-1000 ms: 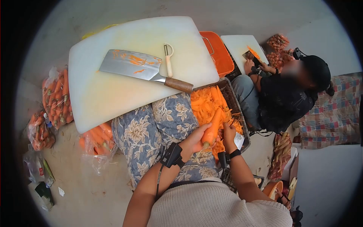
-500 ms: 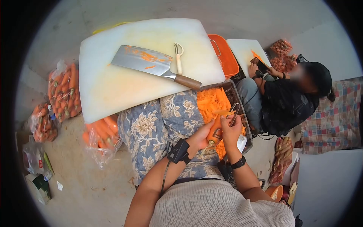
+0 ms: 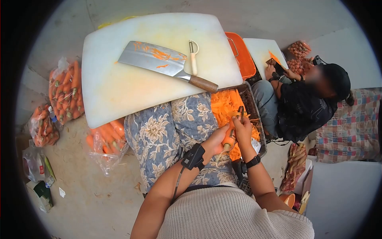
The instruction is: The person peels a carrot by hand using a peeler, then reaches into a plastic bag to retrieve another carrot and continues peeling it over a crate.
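Note:
My left hand (image 3: 215,141) is wrapped round a carrot (image 3: 229,139), its stem end pointing down toward my lap. In my right hand (image 3: 243,130) is a peeler (image 3: 241,111), held against the carrot's side, its looped metal handle standing up past the fingers. Both hands are close together over a dark crate (image 3: 250,101) heaped with orange carrot peelings (image 3: 225,104). On the white cutting board (image 3: 119,91) before me lie a cleaver (image 3: 153,57) with orange scraps on its blade and a second peeler (image 3: 193,59) with a pale handle.
Bags of carrots (image 3: 65,91) stand at the left, and another open bag (image 3: 106,139) lies beside my knee. An orange bin (image 3: 242,55) is behind the crate. To the right, a person (image 3: 302,103) cuts at a smaller white board (image 3: 258,49).
The peeler has turned in my right hand, so its handle now points more upright. The carrot stays in my left hand. The view has shifted slightly.

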`<state>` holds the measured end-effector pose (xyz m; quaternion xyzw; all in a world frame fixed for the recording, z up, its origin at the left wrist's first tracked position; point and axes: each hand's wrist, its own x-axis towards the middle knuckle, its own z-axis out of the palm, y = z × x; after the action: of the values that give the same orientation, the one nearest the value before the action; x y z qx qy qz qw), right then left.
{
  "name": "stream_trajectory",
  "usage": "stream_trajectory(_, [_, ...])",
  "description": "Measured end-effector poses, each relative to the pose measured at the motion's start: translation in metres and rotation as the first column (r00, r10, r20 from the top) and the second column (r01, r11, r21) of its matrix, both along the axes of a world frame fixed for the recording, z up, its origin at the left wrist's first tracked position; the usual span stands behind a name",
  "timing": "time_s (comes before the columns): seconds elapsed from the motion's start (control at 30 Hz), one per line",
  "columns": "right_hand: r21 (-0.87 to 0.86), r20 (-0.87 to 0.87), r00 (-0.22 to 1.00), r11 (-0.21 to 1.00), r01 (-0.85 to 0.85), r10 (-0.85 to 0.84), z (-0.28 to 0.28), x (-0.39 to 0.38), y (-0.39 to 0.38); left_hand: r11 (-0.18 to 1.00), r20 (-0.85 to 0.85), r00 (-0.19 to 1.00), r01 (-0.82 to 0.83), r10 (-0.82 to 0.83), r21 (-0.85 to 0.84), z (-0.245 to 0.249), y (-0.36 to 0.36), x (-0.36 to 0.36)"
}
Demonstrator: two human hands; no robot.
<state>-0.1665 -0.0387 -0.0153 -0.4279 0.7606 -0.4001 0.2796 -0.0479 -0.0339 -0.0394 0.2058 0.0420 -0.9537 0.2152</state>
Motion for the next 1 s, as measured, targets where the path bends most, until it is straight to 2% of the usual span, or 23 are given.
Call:
stream_trajectory(0.13, [0.022,0.123,0.992,1.000,0.021,-0.023,0.007,0.006,-0.004,0.999,0.062,0.998,0.012,-0.015,0.039,0.006,-0.003,0.000])
stream_trajectory(0.33, [0.086,0.219,0.975,0.996,0.016,-0.035,0.005,0.004,-0.005,0.998,0.116,0.993,0.024,-0.030,0.053,0.008,-0.004,-0.001])
stream_trajectory(0.53, [0.154,0.239,0.971,0.988,-0.006,-0.032,0.012,0.005,-0.007,0.998,0.150,0.988,0.017,-0.025,0.054,0.005,-0.003,-0.004])
stream_trajectory(0.67, [0.103,0.186,0.982,0.994,-0.026,0.006,-0.007,-0.009,-0.011,0.999,0.178,0.984,0.030,-0.032,0.013,0.003,-0.002,-0.005])
stream_trajectory(0.73, [0.085,0.218,0.966,0.989,0.123,-0.139,-0.020,-0.024,-0.018,0.998,0.145,0.987,0.060,-0.065,0.033,0.006,0.003,-0.004])
stream_trajectory(0.83, [0.173,0.265,0.957,0.982,0.073,-0.118,-0.029,-0.027,-0.022,0.995,0.088,0.994,0.059,-0.067,0.086,0.006,0.003,-0.003])
stream_trajectory(0.9, [0.175,0.275,0.950,0.979,0.102,-0.148,-0.020,-0.018,-0.024,0.997,0.132,0.988,0.076,-0.080,0.031,0.006,0.003,-0.001])
stream_trajectory(1.0, [0.203,0.301,0.940,0.974,0.098,-0.158,-0.016,-0.021,-0.029,0.993,0.146,0.984,0.093,-0.102,0.069,0.010,0.000,0.000])
